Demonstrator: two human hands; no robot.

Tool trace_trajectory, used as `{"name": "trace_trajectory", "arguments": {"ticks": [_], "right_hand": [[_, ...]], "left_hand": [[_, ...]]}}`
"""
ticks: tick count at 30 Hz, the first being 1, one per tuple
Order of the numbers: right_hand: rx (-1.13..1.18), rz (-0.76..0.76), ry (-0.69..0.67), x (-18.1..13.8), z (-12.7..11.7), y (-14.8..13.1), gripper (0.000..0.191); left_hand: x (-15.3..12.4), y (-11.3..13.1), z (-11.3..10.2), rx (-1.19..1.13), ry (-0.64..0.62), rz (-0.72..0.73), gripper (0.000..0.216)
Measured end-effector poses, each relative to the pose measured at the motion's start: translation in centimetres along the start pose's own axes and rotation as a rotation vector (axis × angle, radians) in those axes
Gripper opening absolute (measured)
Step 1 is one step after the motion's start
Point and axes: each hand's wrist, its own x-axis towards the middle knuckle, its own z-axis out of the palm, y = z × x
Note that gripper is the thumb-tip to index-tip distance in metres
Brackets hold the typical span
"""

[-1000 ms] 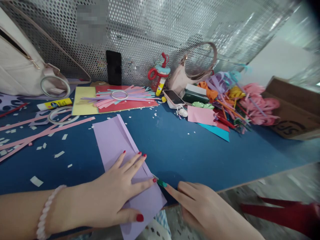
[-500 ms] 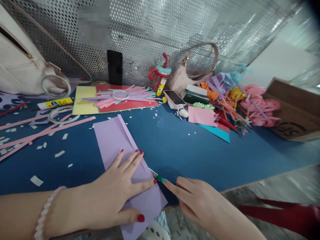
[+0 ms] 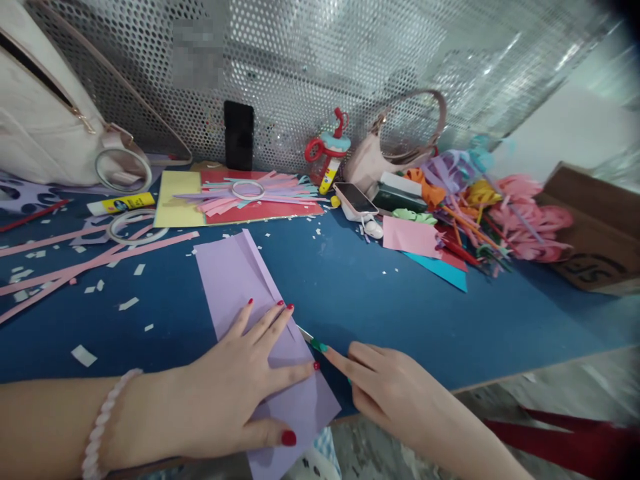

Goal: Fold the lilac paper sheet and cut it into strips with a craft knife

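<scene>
A lilac sheet of paper (image 3: 235, 280), folded along its right side, lies on the blue tabletop (image 3: 380, 300) near the front edge. My left hand (image 3: 235, 393) lies flat on the sheet's near half with fingers spread, pinning it down. My right hand (image 3: 385, 393) is just right of the sheet. Its index finger is stretched out, with the green-nailed tip pressed at the folded edge close to my left index fingertip. The other right fingers curl loosely and hold nothing that I can see.
Pink paper strips (image 3: 75, 267) and white scraps litter the left. Behind are a glue stick (image 3: 120, 203), tape rolls (image 3: 135, 227), red and yellow card (image 3: 235, 203), a phone (image 3: 355, 199), a heap of coloured paper (image 3: 475, 207) and a cardboard box (image 3: 590, 233).
My right index fingertip has slid a little farther up the folded edge. My left hand stays flat on the sheet. The view has shifted slightly.
</scene>
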Motion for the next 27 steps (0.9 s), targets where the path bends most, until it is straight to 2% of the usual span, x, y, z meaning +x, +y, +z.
{"name": "trace_trajectory", "arguments": {"ticks": [6,15,18,21,24,27], "right_hand": [[-0.061,-0.045,0.03,1.3,-0.1,0.1,0.048],[-0.046,-0.037,0.019,1.9,-0.2,0.4,0.047],[-0.046,-0.041,0.012,2.3,-0.2,0.5,0.045],[-0.05,-0.044,-0.002,2.4,-0.3,0.6,0.046],[-0.043,-0.042,-0.016,2.3,-0.4,0.7,0.05],[-0.036,-0.034,-0.028,2.3,-0.4,0.6,0.051]], "left_hand": [[-0.2,-0.2,0.5,-0.003,0.057,0.024,0.066],[-0.1,-0.2,0.1,0.052,0.048,0.036,0.065],[0.2,-1.4,-0.5,0.107,0.093,0.042,0.073],[0.4,-3.6,-1.4,0.171,0.153,0.013,0.073],[0.2,-5.4,-1.9,0.204,0.102,0.005,0.068],[-0.2,-5.5,-1.7,0.221,0.07,0.018,0.064]]}}
